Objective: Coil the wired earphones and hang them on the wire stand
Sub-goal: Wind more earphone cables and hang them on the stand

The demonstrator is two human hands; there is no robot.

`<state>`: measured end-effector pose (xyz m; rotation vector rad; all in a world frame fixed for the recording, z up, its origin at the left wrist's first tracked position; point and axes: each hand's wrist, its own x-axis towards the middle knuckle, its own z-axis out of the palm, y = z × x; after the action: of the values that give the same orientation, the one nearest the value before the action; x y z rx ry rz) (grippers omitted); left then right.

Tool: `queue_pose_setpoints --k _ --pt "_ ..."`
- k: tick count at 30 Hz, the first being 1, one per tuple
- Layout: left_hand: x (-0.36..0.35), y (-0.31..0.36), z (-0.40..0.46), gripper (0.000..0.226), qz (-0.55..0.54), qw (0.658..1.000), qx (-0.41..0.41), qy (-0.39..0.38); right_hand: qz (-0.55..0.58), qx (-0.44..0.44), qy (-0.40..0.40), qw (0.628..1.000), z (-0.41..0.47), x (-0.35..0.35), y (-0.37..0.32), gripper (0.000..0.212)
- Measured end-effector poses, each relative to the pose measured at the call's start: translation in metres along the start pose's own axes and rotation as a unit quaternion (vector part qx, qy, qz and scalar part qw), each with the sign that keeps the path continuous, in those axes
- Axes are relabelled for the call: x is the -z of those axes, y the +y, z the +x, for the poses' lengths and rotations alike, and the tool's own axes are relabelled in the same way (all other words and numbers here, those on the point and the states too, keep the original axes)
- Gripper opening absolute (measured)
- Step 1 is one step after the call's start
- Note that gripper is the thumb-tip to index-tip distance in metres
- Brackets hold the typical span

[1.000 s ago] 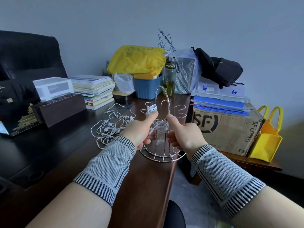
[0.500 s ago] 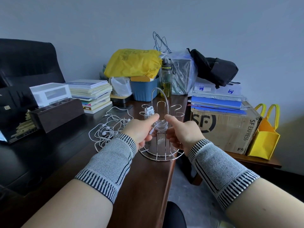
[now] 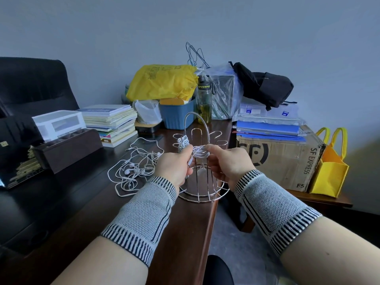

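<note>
Both wrists wear grey knit bands, and the left hand (image 3: 174, 167) and right hand (image 3: 230, 163) meet in front of the wire stand (image 3: 202, 182) near the tabletop (image 3: 174, 233) edge. Between them, a white coiled earphone bundle (image 3: 200, 152): left fingers (image 3: 188, 154) pinch one end, right fingers (image 3: 211, 149) curl round the other, an earbud dangling below. Just left, a loose tangle of earphones (image 3: 133, 167) sprawls on the dark wood. Behind the hands, another coiled set (image 3: 183, 140) hangs on a stand hook. Farther back: stacked books (image 3: 111, 122), a blue bin (image 3: 177, 113), a yellow bag (image 3: 162, 82), a water bottle (image 3: 204, 101).
</note>
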<state>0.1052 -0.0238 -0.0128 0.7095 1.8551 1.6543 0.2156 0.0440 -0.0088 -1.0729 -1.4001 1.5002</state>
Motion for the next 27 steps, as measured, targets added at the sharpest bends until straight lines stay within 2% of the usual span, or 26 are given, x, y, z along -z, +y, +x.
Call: queue_pose_setpoints --k 4,8,12,18,21,24,27 --pt "0.000 -0.019 0.001 0.025 -0.035 0.999 -0.031 -0.012 -0.016 0.038 0.015 0.999 -0.002 0.003 0.018 0.030" --pt "-0.004 -0.030 0.004 0.006 -0.014 0.996 -0.090 -0.012 -0.129 0.113 0.049 0.984 -0.002 -0.001 0.037 0.015" --pt "-0.008 -0.036 0.007 0.012 0.017 0.991 -0.131 -0.008 -0.170 0.153 0.076 0.971 0.001 -0.006 0.045 0.011" --pt "-0.006 -0.044 0.012 0.003 -0.011 0.993 -0.116 -0.028 -0.145 0.175 0.093 0.969 0.003 -0.005 0.053 0.006" --pt "-0.006 -0.045 0.010 0.005 -0.020 0.991 -0.131 -0.032 -0.168 0.242 0.126 0.947 -0.002 -0.006 0.061 0.010" --pt "-0.007 -0.045 0.012 0.005 -0.039 0.988 -0.143 -0.034 -0.215 0.328 0.153 0.907 0.000 -0.011 0.068 0.008" --pt "-0.009 -0.044 0.013 0.006 -0.041 0.987 -0.152 -0.041 -0.236 0.359 0.164 0.888 0.002 -0.015 0.070 0.014"
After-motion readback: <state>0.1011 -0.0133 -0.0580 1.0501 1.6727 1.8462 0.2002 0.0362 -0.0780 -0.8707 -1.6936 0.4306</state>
